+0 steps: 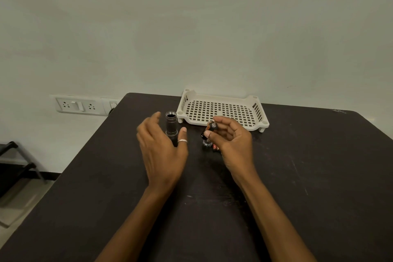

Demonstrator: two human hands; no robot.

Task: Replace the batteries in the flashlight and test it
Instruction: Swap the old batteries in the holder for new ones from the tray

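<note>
So, a big dark, scuffed tabletop (297,176) fills most of the view, pushed against a pale wall. At its far edge sits a white plastic tray with a grid of square holes (258,112).

The left hand (161,151) is spread wide and relaxed, gripping nothing, with a silver ring (182,141) on the thumb. The right hand (231,142) is up off the table in front of the tray, thumb and fingertips pinching a small black-and-orange battery piece (209,130) at a tilt.

The flashlight body (171,123) is a short dark metal tube with shiny rims. It stands upright on the table, open end up, just left of the tray, framed by the left hand's fingers and thumb. Can't tell if they touch it.

Under the right hand lie a small round silvery cap (207,143) and some reddish batteries (215,147), partly hidden.
</note>
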